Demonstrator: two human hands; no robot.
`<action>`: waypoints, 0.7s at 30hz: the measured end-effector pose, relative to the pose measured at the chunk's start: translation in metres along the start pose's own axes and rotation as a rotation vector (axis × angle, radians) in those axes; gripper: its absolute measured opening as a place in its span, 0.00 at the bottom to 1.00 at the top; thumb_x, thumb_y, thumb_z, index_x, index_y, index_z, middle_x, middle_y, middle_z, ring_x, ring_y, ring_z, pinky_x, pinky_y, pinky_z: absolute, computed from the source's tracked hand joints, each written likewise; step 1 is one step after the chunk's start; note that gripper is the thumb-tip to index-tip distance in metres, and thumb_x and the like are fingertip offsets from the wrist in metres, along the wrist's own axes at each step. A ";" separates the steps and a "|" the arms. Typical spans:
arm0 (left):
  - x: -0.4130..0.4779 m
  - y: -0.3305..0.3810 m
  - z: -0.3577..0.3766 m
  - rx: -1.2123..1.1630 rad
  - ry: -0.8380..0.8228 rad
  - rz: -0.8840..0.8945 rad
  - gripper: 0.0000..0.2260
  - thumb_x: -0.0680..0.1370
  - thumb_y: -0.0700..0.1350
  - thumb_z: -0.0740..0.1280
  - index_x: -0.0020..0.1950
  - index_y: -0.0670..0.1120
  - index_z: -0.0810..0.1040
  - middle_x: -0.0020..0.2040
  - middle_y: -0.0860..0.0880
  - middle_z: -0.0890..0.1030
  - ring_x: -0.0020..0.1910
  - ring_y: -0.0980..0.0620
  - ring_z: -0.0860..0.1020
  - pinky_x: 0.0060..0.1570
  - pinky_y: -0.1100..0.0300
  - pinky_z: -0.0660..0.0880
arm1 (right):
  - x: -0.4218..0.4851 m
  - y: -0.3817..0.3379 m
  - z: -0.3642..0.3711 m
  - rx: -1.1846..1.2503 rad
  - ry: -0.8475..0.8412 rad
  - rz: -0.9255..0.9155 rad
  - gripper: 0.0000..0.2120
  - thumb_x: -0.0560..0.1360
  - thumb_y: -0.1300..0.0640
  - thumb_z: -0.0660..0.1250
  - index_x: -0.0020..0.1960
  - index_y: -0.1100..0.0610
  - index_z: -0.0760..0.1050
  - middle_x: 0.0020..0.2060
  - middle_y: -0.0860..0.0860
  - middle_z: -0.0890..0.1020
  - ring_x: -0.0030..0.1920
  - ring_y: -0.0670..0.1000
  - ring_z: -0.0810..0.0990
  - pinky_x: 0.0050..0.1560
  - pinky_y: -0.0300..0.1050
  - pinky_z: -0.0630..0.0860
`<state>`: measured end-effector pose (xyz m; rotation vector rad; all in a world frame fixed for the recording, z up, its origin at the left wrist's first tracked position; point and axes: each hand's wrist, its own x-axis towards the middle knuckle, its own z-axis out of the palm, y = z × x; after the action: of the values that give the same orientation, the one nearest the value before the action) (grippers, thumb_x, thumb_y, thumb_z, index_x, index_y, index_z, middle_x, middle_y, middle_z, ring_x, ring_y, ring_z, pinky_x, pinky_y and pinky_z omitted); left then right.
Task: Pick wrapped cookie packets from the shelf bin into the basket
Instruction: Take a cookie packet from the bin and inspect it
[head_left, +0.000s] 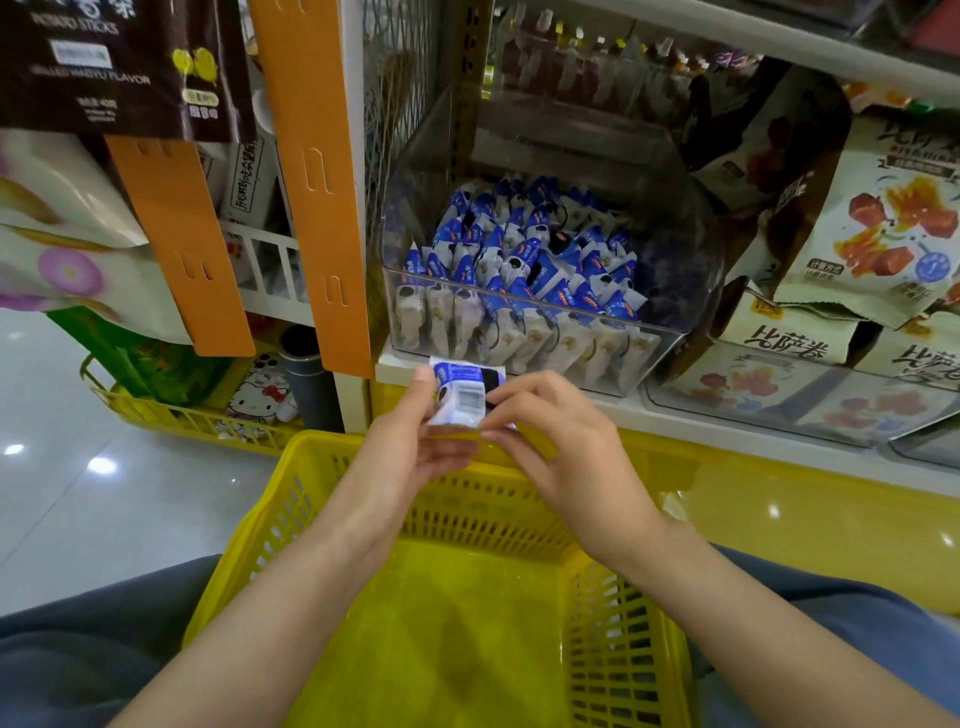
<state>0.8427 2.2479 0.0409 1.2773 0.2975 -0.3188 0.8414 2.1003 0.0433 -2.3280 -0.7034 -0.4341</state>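
A blue-and-white wrapped cookie packet (462, 394) is held between both hands, just above the far rim of the yellow basket (322, 499). My left hand (415, 447) grips its left side with thumb and fingers. My right hand (550, 441) pinches its right edge. The clear plastic shelf bin (670, 332) stands right behind, holding several more blue-and-white packets (519, 260). The basket rests on my lap and nothing shows on its floor.
Snack bags (883, 228) fill the shelf to the right of the bin. Orange hanging strips (311, 171) and dark snack bags hang at the left. A second yellow basket (208, 410) with goods sits on the tiled floor at left.
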 end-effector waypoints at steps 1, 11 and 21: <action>-0.001 -0.001 -0.001 0.006 0.019 0.044 0.16 0.79 0.53 0.57 0.50 0.45 0.80 0.44 0.45 0.84 0.42 0.51 0.82 0.46 0.57 0.77 | -0.001 0.000 0.001 -0.050 -0.031 -0.044 0.06 0.74 0.56 0.66 0.45 0.59 0.79 0.48 0.53 0.78 0.51 0.47 0.74 0.50 0.39 0.72; -0.002 -0.002 0.002 0.150 0.035 0.238 0.09 0.79 0.40 0.60 0.47 0.50 0.79 0.38 0.54 0.84 0.37 0.61 0.81 0.38 0.67 0.77 | 0.006 -0.012 0.006 0.785 -0.122 0.741 0.11 0.79 0.58 0.59 0.60 0.56 0.71 0.55 0.53 0.80 0.53 0.49 0.80 0.48 0.42 0.80; -0.005 -0.018 -0.003 0.824 0.125 0.628 0.17 0.72 0.56 0.64 0.60 0.54 0.71 0.54 0.59 0.74 0.49 0.62 0.74 0.47 0.75 0.68 | 0.006 -0.010 0.007 0.933 -0.046 0.865 0.06 0.76 0.56 0.64 0.50 0.58 0.72 0.45 0.57 0.83 0.40 0.47 0.81 0.38 0.37 0.79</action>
<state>0.8310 2.2465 0.0260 2.1222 -0.1693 0.2139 0.8409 2.1132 0.0461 -1.5166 0.1414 0.3012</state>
